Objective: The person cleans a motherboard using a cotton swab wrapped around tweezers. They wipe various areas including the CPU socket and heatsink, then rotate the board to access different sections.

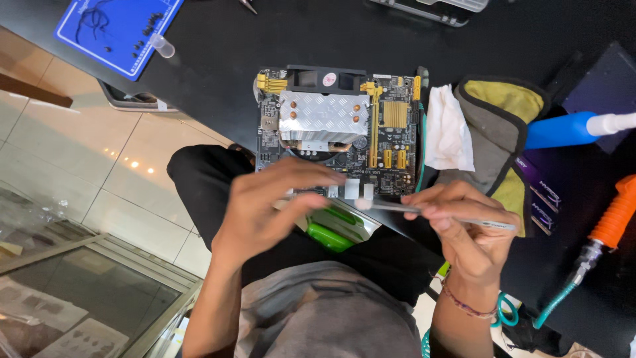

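The left hand reaches in from the near left with its fingers curled around a green and silver module, pinching its far edge between thumb and fingertips; the piece sits just past the near edge of the black table, above the person's lap. The right hand comes in from the near right, fingers clenched on a slim silver swab stick held like a pen, its white tip touching or nearly touching the module's far end, close to the left fingertips. Just beyond both hands lies a motherboard flat on the table, with a silver heatsink on its left half, a black fan along its far edge and yellow slots to the right. To the right of the board rests a folded white tissue, lying against a grey and yellow cloth. Farther right a blue tube with a white tip lies across the table, and an orange-handled tool with a teal cable is at the right edge. At the far left a blue mat holds small dark screws.
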